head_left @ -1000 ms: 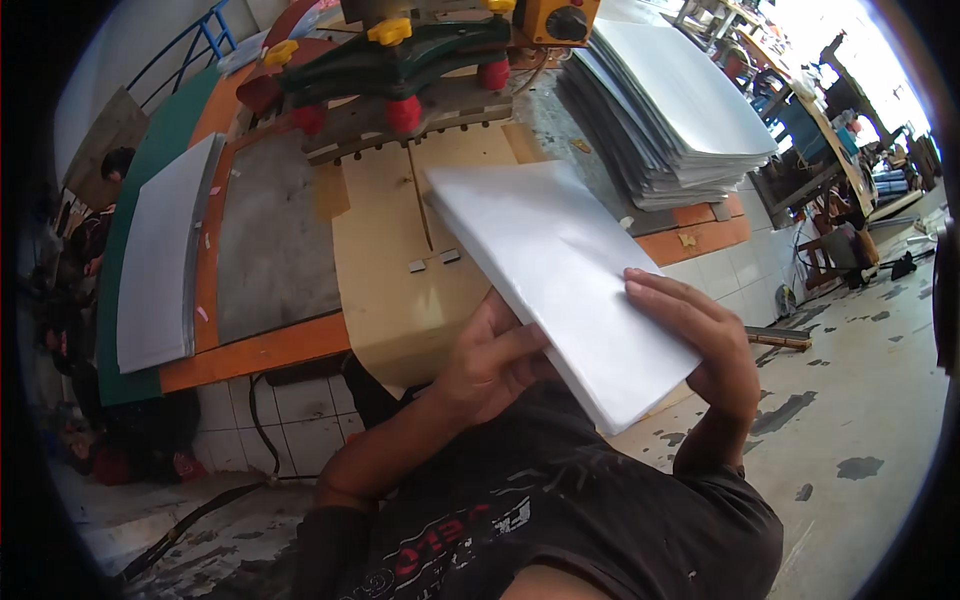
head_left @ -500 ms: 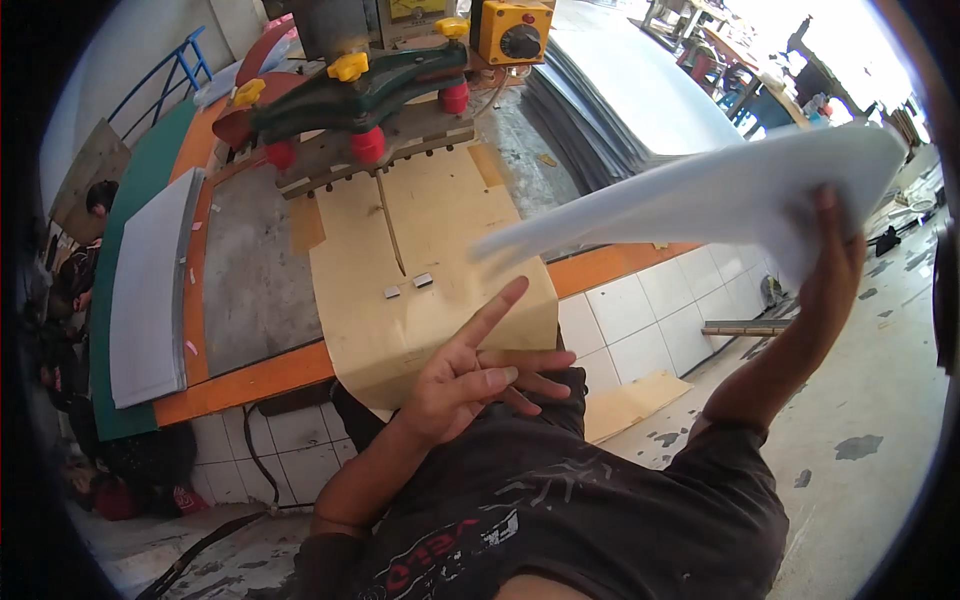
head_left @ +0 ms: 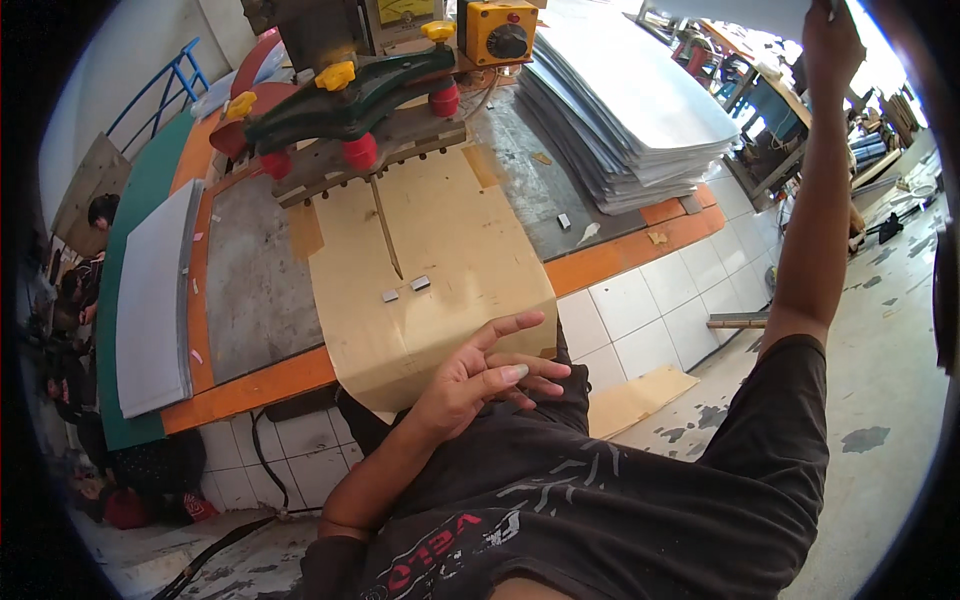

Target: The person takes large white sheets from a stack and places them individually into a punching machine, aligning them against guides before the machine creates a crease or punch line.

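My right arm reaches far out to the upper right. At its end my right hand [head_left: 832, 48] grips the edge of a white sheet [head_left: 745, 14], which is mostly cut off by the top of the view. My left hand [head_left: 468, 385] hovers in front of my body with fingers apart and nothing in it. Beyond that hand lies a tan board [head_left: 450, 235] on the machine bed, its near end curving down over the edge. Two small pale blocks, one of them a metallic-looking block [head_left: 421, 283], rest on the board near a thin dark strip [head_left: 386, 230].
A tall stack of white sheets [head_left: 640, 90] stands on the bed's right side. Behind the board is a dark green press head [head_left: 350, 105] with yellow knobs; a yellow control box [head_left: 497, 32] sits beside it. More sheets [head_left: 155, 300] lie at left. Other people sit at far left.
My right hand has swung up and away to the far right with the white sheet, uncovering the stack's near corner. My left hand has stayed nearly in place, fingers still spread.
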